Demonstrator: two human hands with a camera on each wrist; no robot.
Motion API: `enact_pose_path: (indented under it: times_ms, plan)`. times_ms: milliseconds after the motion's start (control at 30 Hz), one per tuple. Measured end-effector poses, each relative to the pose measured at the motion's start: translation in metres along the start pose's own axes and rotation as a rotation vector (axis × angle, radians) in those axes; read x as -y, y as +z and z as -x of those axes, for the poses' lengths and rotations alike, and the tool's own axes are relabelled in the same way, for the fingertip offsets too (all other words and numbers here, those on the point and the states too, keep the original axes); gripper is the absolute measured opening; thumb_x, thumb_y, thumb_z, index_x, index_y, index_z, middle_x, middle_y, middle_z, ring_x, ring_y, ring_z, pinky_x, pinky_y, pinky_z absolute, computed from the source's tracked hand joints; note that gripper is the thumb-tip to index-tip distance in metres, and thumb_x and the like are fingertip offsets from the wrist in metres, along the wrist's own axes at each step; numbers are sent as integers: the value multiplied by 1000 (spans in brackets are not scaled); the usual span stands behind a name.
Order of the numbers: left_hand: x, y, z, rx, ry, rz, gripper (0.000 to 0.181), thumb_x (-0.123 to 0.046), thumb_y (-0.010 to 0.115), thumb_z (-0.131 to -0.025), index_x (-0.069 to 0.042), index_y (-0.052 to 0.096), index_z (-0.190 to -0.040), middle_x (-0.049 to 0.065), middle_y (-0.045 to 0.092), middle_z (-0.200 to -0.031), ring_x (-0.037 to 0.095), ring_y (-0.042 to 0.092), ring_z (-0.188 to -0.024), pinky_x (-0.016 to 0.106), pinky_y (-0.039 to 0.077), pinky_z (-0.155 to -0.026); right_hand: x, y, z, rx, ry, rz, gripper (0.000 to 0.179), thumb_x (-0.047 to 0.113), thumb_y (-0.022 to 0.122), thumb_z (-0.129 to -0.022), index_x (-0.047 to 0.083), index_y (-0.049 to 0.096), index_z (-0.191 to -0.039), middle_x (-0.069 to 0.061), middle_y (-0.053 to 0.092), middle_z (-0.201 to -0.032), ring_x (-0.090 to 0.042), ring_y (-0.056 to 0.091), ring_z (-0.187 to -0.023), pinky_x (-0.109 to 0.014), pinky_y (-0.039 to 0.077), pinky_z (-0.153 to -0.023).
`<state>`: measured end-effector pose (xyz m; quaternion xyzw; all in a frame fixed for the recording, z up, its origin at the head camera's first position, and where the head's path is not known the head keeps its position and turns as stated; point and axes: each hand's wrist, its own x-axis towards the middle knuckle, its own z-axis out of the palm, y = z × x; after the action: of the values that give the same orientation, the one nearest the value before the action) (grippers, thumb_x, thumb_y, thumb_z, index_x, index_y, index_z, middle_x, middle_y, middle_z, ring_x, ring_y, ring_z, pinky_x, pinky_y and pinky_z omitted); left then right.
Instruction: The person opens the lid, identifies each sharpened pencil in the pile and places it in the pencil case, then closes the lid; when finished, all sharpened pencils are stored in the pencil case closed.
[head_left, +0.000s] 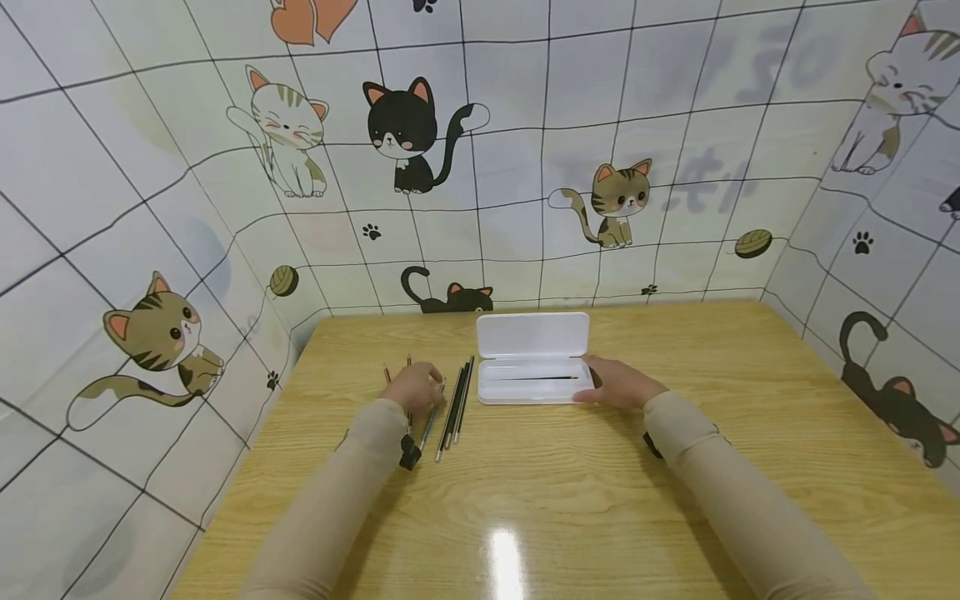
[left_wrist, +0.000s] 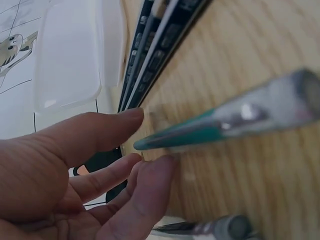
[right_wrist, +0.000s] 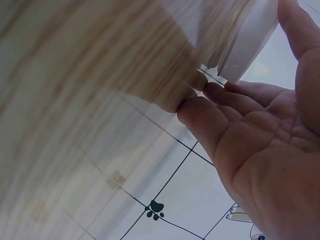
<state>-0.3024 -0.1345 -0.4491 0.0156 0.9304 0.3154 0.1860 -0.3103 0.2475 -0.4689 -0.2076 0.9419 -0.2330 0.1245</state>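
On the left of the table, my left hand [head_left: 417,388] reaches over some loose pencils. In the left wrist view, its thumb and fingers stand apart around the tip of a teal pencil [left_wrist: 200,129], with a gap at the thumb. Several dark pencils [head_left: 454,408] lie side by side to the right of that hand. A white pencil case [head_left: 532,336] has its lid raised, and a thin dark pencil [head_left: 551,378] rests in its tray. My right hand [head_left: 618,383] holds the case's right end between thumb and fingers; the right wrist view shows fingertips against the tabletop.
The wood-grain table [head_left: 540,483] meets a wall covering [head_left: 517,167] with cat drawings at the back and sides. Another pencil [head_left: 387,374] pokes out left of the left hand. A light reflection falls on the table's front.
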Motion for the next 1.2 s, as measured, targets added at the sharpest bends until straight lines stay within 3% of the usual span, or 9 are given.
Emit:
enact_pose_path:
  times_ms: [133, 300, 600, 833, 1200]
  plan:
    - [2, 3, 0, -14, -21, -46, 59, -8, 79, -86, -6, 54, -140, 15, 63, -113, 24, 63, -80, 38, 56, -69, 1, 0, 0, -4, -3, -4, 91, 42, 69, -97, -12, 24, -154, -33, 30, -157, -49, 30, -145, -59, 28, -116]
    - [7, 3, 0, -28, 16, -64, 63, -6, 82, -82, -5, 56, -139, 18, 61, -123, 27, 61, -98, 46, 56, -83, 1, 0, 0, -1, 3, -16, 91, 41, 70, -96, -12, 24, -155, -32, 30, -158, -48, 30, -145, -59, 28, -116]
    - [7, 3, 5, 15, 26, 48, 61, 7, 72, -84, 1, 51, -141, 20, 60, -118, 24, 70, -77, 35, 60, -67, 1, -1, 0, 1, 5, -12, 91, 41, 69, -97, -12, 23, -155, -32, 29, -158, -49, 29, -145, -59, 27, -117]
    - [6, 2, 5, 29, 9, 52, 59, 7, 68, -87, 1, 48, -143, 26, 55, -131, 25, 71, -78, 35, 60, -70, 0, 1, 0, 4, -4, -14, 92, 42, 69, -96, -12, 24, -154, -33, 29, -158, -49, 30, -145, -60, 28, -116]
    - [8, -2, 6, 34, 23, 87, 51, 2, 68, -89, 5, 51, -137, 20, 60, -116, 25, 70, -80, 38, 60, -73, 1, 0, -1, -4, -11, -14, 90, 40, 70, -96, -13, 25, -154, -33, 31, -157, -49, 31, -144, -59, 28, -116]
